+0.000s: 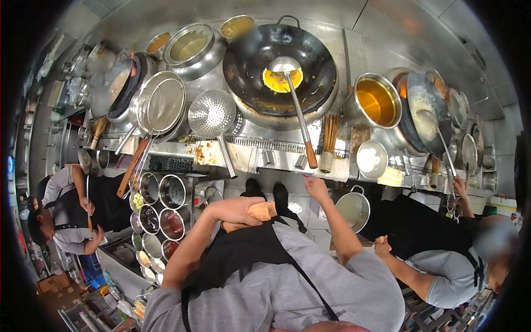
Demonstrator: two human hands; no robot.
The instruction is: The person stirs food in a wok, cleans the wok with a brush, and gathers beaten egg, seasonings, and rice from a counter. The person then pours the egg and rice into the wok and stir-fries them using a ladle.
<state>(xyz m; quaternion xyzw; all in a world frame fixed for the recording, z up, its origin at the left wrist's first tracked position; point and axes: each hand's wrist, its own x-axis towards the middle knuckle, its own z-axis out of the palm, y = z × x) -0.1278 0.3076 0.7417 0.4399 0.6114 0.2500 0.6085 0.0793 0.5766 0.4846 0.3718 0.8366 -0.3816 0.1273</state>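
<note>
My left hand [237, 211] is closed around a folded tan cloth [262, 211] in front of my black apron. My right hand [317, 190] is at the front edge of the stove, with its fingers curled; what they hold, if anything, does not show. Just above it is the wooden handle end of a ladle [299, 119], apart from the hand. The ladle's bowl rests in a large black wok [249, 72], over a yellow, egg-like mixture [275, 82].
A perforated skimmer [212, 113] and wire strainers [166, 102] lie left of the wok. Right of it are a bamboo brush [329, 135] and a pot of amber liquid [378, 102]. Ingredient bowls [172, 191] stand at my left. Co-workers are on both sides.
</note>
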